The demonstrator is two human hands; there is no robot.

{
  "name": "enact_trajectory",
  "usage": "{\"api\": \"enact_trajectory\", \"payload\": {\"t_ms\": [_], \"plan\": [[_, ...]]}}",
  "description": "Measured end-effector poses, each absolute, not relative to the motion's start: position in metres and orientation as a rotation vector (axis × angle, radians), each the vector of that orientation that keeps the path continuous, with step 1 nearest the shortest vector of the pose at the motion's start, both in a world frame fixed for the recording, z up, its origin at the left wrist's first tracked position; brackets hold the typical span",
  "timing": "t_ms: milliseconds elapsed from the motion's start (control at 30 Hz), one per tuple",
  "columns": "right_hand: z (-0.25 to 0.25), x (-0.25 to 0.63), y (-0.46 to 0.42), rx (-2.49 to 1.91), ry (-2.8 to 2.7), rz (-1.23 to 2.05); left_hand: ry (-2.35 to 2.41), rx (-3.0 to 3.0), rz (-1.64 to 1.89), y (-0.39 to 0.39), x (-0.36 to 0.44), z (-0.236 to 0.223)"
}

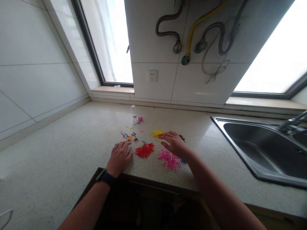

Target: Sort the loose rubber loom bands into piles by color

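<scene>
My left hand [120, 157], with a dark watch [105, 177] on the wrist, rests on the counter, fingers loosely bent and apart. Just past its fingertips lies a small mixed-colour pile of what look like rubber bands [129, 137]. My right hand [174, 142] reaches over the counter with fingers stretched out and thumb apart; its fingertips are at the edge of a yellow pile [156, 133]. Between the hands sits a red pile [144, 150]. A pink pile [169, 159] lies below my right hand, and a blue bit [183, 160] is partly hidden by the wrist. Black pieces [182, 138] lie beyond that hand.
A clear bottle [134, 113] stands farther back beside a small pink object [140, 118]. To the right, a steel sink [217, 118] with a faucet [291, 123] is set into the speckled counter [59, 153]. Hoses [192, 35] and a socket [153, 76] are on the wall.
</scene>
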State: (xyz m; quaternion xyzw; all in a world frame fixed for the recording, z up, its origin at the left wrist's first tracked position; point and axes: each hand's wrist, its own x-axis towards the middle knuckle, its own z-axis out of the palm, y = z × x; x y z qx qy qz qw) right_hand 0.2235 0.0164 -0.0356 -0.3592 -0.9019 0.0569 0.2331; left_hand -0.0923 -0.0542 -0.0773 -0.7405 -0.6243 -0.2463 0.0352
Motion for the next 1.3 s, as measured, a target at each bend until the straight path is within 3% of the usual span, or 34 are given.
{"api": "enact_trajectory", "payload": {"t_ms": [267,400,600,733,1300], "plan": [[-0.032,0.179,-0.024,-0.85,-2.758,0.274,-1.984,-2.327,-0.59,-0.051,-0.091,-0.082],[-0.035,0.208,-0.051,-1.104,-2.506,0.26,-1.92,-2.38,-0.562,-0.05,-0.092,-0.083],[-0.072,0.304,-0.094,-1.564,-2.195,-0.109,-1.893,-2.462,-0.511,-0.049,-0.091,-0.082],[-0.092,0.335,-0.102,-1.862,-2.085,-0.123,-1.813,-2.565,-0.507,-0.039,-0.088,-0.082],[-0.095,0.32,-0.095,-2.011,-2.09,-0.129,-1.983,-2.392,-0.62,0.038,-0.092,-0.074]]}}
